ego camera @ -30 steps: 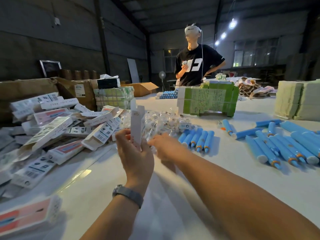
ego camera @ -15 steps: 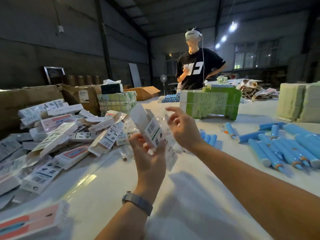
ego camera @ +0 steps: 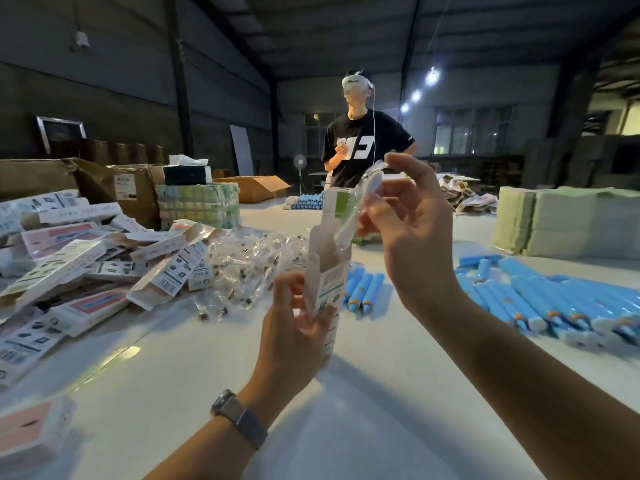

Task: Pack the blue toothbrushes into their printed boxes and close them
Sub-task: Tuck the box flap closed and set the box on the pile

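Printed box (ego camera: 327, 282) held upright in the air over the white tabletop (ego camera: 363, 410), long axis vertical, open top flap pointing up. Bare tabletop spreads in front of the box toward the camera; left of the box the heap of printed boxes (ego camera: 86, 265) crowds the tabletop edge, behind it a pile of clear wrappers (ego camera: 249, 261), right of it a small row of blue toothbrushes (ego camera: 363, 289) and further right a big batch of toothbrushes (ego camera: 540, 299). Left hand (ego camera: 294, 337), watch (ego camera: 239, 419) on the wrist, grip curled round the box's lower half. Right hand (ego camera: 412, 230) above the box mouth, grip pinching a clear-bagged white piece (ego camera: 360, 206), its long axis steep, lower end at the opening. Half a second ago the box was tilted and the right hand was spread with nothing in it; now the box is upright and the hand pinches the bagged piece. Beyond the box a person in a black shirt (ego camera: 363, 147) stands by a green carton stack (ego camera: 341, 202)
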`<state>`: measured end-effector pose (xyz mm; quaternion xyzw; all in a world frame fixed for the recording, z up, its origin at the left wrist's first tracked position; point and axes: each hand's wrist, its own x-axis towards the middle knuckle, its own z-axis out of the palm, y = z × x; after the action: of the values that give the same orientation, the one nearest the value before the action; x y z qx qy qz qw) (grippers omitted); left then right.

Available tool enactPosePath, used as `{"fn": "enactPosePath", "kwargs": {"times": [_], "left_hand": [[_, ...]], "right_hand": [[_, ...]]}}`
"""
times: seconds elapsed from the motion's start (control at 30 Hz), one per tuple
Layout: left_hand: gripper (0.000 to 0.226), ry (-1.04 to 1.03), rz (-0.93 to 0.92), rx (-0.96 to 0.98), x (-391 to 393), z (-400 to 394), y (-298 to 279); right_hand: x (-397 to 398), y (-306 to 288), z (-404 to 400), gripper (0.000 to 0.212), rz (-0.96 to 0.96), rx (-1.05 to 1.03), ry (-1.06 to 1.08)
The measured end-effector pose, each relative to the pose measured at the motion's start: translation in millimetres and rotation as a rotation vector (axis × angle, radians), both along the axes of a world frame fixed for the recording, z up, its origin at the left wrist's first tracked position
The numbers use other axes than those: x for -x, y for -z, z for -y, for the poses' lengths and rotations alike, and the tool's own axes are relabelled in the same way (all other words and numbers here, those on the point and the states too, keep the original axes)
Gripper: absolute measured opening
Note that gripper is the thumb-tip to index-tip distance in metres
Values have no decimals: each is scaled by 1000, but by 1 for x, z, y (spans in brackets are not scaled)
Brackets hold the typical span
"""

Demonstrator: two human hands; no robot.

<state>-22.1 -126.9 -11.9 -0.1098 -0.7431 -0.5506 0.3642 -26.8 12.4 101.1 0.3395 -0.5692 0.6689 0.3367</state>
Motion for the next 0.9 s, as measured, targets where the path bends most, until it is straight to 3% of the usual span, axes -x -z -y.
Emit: {"fn": "enactPosePath", "kwargs": {"times": [0.17,0.47,0.63,0.9], "left_hand": [[54,-2,16,33,2,-2,3],[48,-24,-12,5,6,4,6],[51,-9,-23,23,8,6,6],[48,50,-56,56,7,7,8]], "right_hand": [[7,16,0,28,-113,-320,249],[17,26,-8,12,-420,-704,614],[20,30,-8,33,-353,-828,628],[23,32,-11,27,-268,-861,502]]}}
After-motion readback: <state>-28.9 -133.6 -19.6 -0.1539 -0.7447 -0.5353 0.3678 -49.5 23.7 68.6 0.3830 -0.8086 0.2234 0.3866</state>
